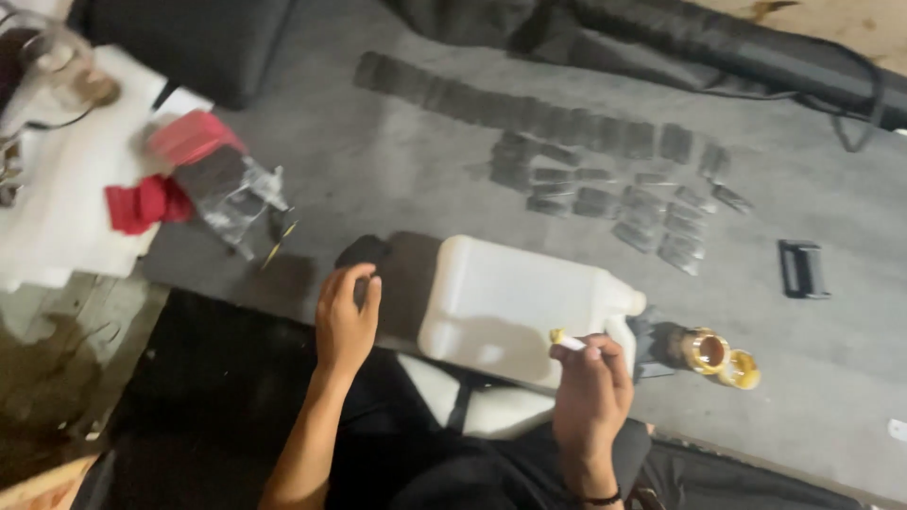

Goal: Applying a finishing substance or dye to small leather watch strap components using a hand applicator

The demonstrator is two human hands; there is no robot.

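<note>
Head view: I see my left hand (pixel 345 319) resting with loosely curled, empty fingers on a small black object (pixel 364 251) at the grey mat's (pixel 378 161) near edge. My right hand (pixel 590 392) pinches a short white stick with a yellow tip (pixel 568 341), just beside a white plastic jug (pixel 515 307) lying on its side. I judge the jug could roll or leak if knocked. Rows of dark flat pieces (pixel 605 165) lie beyond; two gold lids (pixel 720 357) sit right; red cloth (pixel 146 203) left.
</note>
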